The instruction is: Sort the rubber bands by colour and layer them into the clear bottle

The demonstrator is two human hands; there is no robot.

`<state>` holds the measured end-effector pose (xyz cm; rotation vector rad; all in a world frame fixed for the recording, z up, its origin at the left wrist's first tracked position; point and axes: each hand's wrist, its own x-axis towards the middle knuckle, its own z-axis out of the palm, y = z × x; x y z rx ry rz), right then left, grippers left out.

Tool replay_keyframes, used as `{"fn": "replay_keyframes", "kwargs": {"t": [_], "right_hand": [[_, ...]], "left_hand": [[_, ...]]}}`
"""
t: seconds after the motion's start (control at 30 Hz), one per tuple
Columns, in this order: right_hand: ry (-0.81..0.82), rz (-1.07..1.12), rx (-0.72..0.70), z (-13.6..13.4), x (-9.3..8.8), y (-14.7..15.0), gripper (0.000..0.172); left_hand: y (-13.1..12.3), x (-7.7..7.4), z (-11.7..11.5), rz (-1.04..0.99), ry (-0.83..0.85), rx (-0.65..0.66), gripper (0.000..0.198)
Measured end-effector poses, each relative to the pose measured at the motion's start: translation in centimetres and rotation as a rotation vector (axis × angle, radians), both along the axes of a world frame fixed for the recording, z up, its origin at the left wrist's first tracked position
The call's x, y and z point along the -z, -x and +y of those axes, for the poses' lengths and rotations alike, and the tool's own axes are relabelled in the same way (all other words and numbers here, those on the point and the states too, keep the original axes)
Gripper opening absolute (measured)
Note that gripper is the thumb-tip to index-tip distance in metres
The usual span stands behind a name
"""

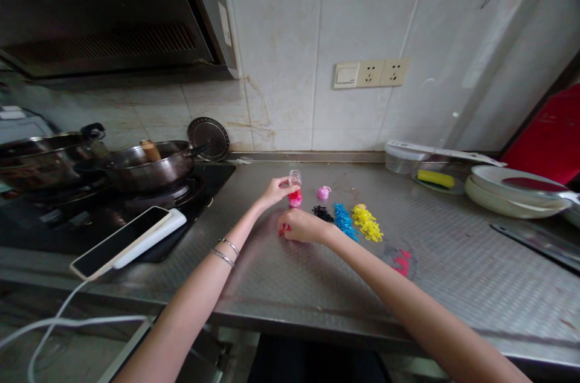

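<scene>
My left hand holds a small clear bottle upright on the metal counter, with red pieces above pink ones inside. Just below it, my right hand has its fingers pinched near the counter, with a bit of red at the fingertips. A pink cap sits to the right of the bottle. Right of my right hand lie a black pile, a blue pile and a yellow pile of small loops. My right forearm passes below these piles.
A phone and white cable lie at the left, by the stove with two pans. A clear bag with pink print lies right of my right forearm. Bowls and a yellow sponge stand at the right.
</scene>
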<state>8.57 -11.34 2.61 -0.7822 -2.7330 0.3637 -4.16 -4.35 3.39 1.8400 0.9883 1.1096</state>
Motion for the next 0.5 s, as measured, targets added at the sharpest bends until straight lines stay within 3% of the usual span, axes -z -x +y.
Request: {"fn": "replay_keyframes", "kwargs": {"t": [0.2, 0.37, 0.5], "right_hand": [[0.111, 0.314, 0.159, 1.1, -4.2, -2.9, 0.025], [-0.128, 0.398, 0.283, 3.5, -8.5, -4.8, 0.022], [-0.202, 0.323, 0.277, 5.2, -9.9, -4.7, 0.025]], "left_hand": [[0.1, 0.1, 0.4, 0.043, -0.050, -0.018, 0.034], [0.0, -0.3, -0.1, 0.086, -0.024, -0.050, 0.035], [-0.1, -0.6, -0.6, 0.067, -0.002, -0.063, 0.032]]}}
